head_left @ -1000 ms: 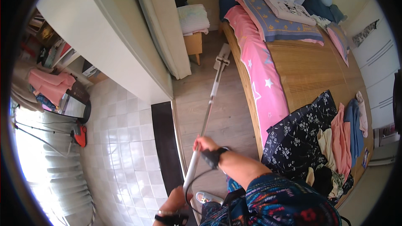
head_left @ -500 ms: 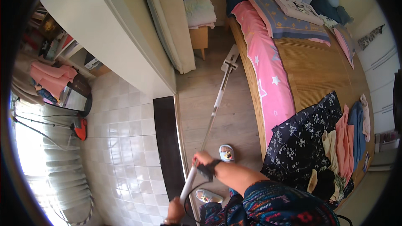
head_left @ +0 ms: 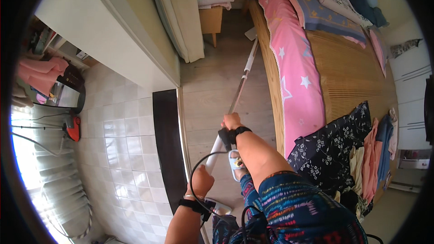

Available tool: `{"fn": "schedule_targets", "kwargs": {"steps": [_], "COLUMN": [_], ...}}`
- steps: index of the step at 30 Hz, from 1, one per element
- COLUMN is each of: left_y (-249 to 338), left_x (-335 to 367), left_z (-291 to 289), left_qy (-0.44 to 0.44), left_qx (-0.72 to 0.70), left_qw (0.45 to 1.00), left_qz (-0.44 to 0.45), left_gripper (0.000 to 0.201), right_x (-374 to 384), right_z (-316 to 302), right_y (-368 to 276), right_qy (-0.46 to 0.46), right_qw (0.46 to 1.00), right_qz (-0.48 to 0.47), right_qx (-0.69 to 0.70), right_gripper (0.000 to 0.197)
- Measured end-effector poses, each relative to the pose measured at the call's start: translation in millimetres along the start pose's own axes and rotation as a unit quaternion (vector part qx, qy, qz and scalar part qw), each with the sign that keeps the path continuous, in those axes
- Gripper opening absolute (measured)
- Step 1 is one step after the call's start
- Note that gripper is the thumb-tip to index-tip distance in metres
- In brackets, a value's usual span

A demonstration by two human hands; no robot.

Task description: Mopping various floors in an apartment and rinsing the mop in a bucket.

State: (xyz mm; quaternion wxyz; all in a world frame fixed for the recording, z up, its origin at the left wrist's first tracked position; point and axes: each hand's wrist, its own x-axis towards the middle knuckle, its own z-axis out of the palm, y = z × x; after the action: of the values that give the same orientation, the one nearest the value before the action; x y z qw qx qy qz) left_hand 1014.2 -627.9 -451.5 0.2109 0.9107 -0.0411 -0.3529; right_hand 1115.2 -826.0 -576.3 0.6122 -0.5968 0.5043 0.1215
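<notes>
A flat mop with a long white-and-metal pole [head_left: 238,94] slants across the wood floor. My right hand [head_left: 232,121] is closed round the middle of the pole. Lower down, my left hand [head_left: 200,181] grips the thick white end part. At the far end the pale mop head [head_left: 251,33] lies on the floor against the bed's side, partly hidden by the wooden bed frame [head_left: 266,63]. Black bands with a cable sit on both wrists.
A wooden bedside cabinet [head_left: 211,21] with folded bedding stands beyond the curtain [head_left: 174,22]. Clothes [head_left: 334,149] lie on the bed. Left of the dark threshold [head_left: 167,140] is pale tile, with a red appliance [head_left: 72,127] near the window. Slippers [head_left: 235,165] are on my feet.
Both hands have moved forward with the mop. The mop head has slid farther off and partly behind the bed's edge. My left forearm has come into view, and the camera view has shifted.
</notes>
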Motion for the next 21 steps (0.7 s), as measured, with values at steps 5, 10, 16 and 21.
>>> {"fn": "schedule_targets", "kwargs": {"steps": [5, 10, 16, 21], "left_y": [-78.3, -174.4, -287.9, -364.2], "left_x": [-58.7, -173.2, -321.1, -453.5], "left_z": [34.6, 34.8, 36.4, 11.0], "left_qy": [-0.068, -0.091, -0.155, -0.116], "left_qx": [0.007, 0.011, 0.095, 0.06], "left_qw": [0.997, 0.994, 0.97, 0.981], "left_qz": [-0.038, -0.054, -0.163, -0.141], "left_gripper": [0.026, 0.017, 0.027, 0.033], "right_x": [-11.7, -113.7, -252.0, -321.0], "right_z": [4.5, 22.0, 68.5, 91.6], "right_y": [102.8, 190.4, 287.0, 307.1], "right_qy": [-0.236, -0.463, -0.507, -0.161], "right_qw": [0.833, 0.73, 0.805, 0.915], "right_qz": [-0.2, -0.337, 0.281, 0.31], "right_qx": [-0.459, -0.373, -0.122, 0.204], "right_gripper": [0.012, 0.02, 0.039, 0.021]}}
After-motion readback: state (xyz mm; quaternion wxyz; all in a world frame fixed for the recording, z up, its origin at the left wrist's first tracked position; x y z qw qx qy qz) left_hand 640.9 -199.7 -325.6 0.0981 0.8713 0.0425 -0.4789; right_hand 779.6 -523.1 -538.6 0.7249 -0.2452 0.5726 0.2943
